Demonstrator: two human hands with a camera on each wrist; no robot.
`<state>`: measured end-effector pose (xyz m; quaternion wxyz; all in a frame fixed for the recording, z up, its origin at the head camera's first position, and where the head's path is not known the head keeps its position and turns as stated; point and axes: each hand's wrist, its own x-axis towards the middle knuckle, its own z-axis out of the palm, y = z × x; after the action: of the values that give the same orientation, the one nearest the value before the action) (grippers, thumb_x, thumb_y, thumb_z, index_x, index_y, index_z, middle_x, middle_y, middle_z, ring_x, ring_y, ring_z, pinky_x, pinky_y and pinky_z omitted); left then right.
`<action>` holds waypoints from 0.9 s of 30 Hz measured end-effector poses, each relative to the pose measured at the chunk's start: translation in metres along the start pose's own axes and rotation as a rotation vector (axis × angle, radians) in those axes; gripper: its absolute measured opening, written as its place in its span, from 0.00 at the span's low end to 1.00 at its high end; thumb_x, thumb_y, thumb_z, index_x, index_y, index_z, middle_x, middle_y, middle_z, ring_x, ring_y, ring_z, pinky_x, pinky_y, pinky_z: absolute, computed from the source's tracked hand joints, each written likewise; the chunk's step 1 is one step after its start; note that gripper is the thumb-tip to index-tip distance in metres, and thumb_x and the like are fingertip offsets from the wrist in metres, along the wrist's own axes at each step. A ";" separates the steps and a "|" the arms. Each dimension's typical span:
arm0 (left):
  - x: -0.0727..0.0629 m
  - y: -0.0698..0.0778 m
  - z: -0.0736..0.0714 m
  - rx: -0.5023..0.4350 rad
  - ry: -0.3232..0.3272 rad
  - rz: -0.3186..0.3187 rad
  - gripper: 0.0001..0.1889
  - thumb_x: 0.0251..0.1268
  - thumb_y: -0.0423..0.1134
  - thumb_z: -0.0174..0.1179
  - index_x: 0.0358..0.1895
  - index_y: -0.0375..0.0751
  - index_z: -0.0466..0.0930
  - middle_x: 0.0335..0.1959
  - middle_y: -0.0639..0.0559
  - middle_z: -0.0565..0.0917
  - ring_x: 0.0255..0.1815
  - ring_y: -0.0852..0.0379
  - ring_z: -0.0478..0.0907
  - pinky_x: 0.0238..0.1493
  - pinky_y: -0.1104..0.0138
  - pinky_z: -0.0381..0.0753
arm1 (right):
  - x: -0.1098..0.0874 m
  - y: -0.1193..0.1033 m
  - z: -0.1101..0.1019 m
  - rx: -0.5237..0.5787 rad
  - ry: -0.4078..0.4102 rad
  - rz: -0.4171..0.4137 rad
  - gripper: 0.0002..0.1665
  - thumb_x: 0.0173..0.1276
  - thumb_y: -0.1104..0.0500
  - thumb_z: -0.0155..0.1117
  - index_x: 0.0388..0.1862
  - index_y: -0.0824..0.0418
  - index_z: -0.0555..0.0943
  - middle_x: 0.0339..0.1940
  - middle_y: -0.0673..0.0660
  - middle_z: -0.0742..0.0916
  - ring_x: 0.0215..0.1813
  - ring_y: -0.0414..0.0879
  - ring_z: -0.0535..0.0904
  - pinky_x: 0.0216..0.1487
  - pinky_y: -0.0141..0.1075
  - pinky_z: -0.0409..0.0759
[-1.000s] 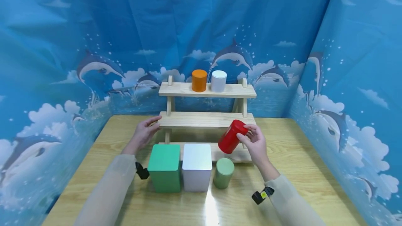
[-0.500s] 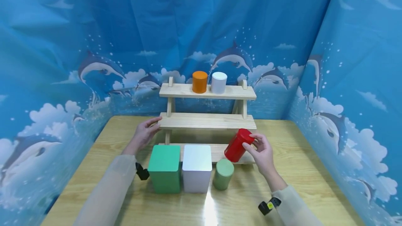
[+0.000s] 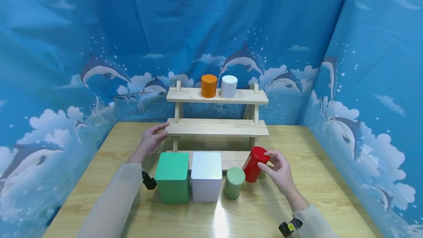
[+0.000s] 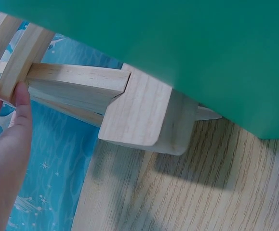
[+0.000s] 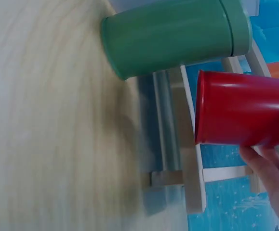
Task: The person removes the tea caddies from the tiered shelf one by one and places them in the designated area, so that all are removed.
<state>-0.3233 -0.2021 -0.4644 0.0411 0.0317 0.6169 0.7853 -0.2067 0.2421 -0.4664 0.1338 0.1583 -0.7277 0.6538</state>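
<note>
My right hand (image 3: 279, 170) grips a red canister (image 3: 253, 165) near its lid, the thumb on the near side. The canister leans slightly and is held above the table, to the right of a green canister (image 3: 234, 183). In the right wrist view the red canister (image 5: 245, 108) shows its base apart from the tabletop. My left hand (image 3: 152, 140) holds the left end of the middle board of a three-tier wooden shelf (image 3: 216, 127). The left wrist view shows thumb and fingers pinching that board (image 4: 21, 67).
A green box (image 3: 172, 179) and a white box (image 3: 206, 179) stand before the shelf, hiding part of its bottom board. An orange canister (image 3: 209, 86) and a white canister (image 3: 228, 86) are on the top board. A dolphin-patterned curtain (image 3: 198, 21) surrounds the wooden table (image 3: 314, 179).
The red canister has moved down and to the right in my right hand, away from the shelf, and tilts less. My left hand has stayed on the middle board.
</note>
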 end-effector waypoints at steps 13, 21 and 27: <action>-0.001 0.001 -0.002 -0.013 -0.017 -0.008 0.26 0.68 0.32 0.53 0.67 0.30 0.59 0.70 0.41 0.55 0.50 0.67 0.74 0.54 0.71 0.74 | -0.021 0.003 -0.006 -0.018 -0.157 -0.078 0.21 0.56 0.76 0.63 0.47 0.73 0.68 0.53 0.68 0.73 0.54 0.42 0.74 0.47 0.35 0.80; 0.000 0.001 -0.002 -0.010 -0.006 -0.015 0.26 0.68 0.32 0.52 0.67 0.29 0.60 0.70 0.40 0.56 0.50 0.67 0.74 0.54 0.71 0.75 | -0.028 0.011 -0.008 0.015 -0.176 -0.010 0.19 0.54 0.76 0.66 0.42 0.72 0.69 0.53 0.70 0.73 0.55 0.42 0.74 0.46 0.37 0.81; 0.000 -0.001 -0.001 0.014 -0.006 0.002 0.26 0.68 0.32 0.53 0.67 0.29 0.60 0.70 0.40 0.57 0.50 0.66 0.74 0.53 0.71 0.75 | -0.033 0.016 -0.008 0.015 -0.201 0.028 0.17 0.54 0.75 0.67 0.40 0.70 0.71 0.54 0.71 0.72 0.55 0.42 0.74 0.47 0.35 0.80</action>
<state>-0.3236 -0.2026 -0.4653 0.0420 0.0348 0.6221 0.7810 -0.1832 0.2536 -0.4933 0.0497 0.2138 -0.7348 0.6418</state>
